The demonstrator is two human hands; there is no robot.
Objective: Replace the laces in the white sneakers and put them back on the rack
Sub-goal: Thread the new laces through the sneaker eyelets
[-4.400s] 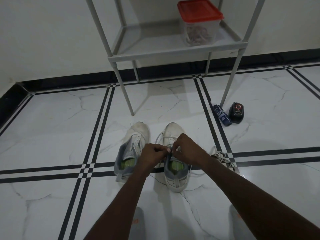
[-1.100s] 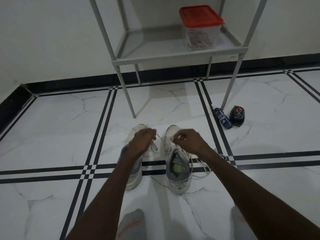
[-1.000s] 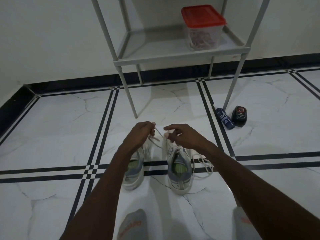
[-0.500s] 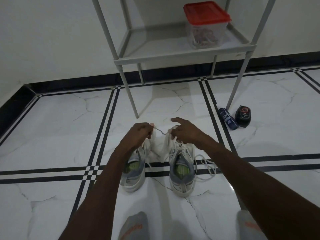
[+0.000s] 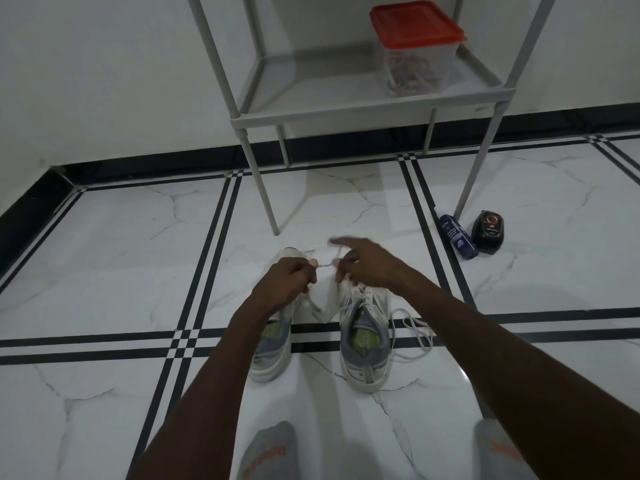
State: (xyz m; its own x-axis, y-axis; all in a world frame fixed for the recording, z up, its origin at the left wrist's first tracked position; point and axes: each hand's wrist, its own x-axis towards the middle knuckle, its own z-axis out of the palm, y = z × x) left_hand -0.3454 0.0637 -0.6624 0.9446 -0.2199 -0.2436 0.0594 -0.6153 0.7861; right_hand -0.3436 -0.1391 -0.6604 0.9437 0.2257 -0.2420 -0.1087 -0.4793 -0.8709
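Two white sneakers with grey heels and green insoles stand side by side on the floor, the left sneaker point(image 5: 273, 351) partly under my forearm and the right sneaker point(image 5: 363, 344) in plain sight. A white lace point(image 5: 325, 265) is stretched between my hands above their toes. My left hand point(image 5: 285, 280) is closed in a fist on one end. My right hand point(image 5: 360, 263) pinches the other end, its forefinger stretched out and blurred. A loose white lace point(image 5: 414, 332) lies coiled on the floor right of the right sneaker.
A grey metal rack point(image 5: 363, 105) stands against the wall ahead, with a clear box with a red lid point(image 5: 414, 46) on its low shelf. A blue bottle point(image 5: 457, 240) and a black tin point(image 5: 489, 232) lie by the rack's right leg. My grey-socked feet point(image 5: 270, 452) show at the bottom.
Both hands have risen from the right sneaker's tongue towards the toes, drawing a lace taut between them. My right forefinger has stretched out. The view has shifted slightly.
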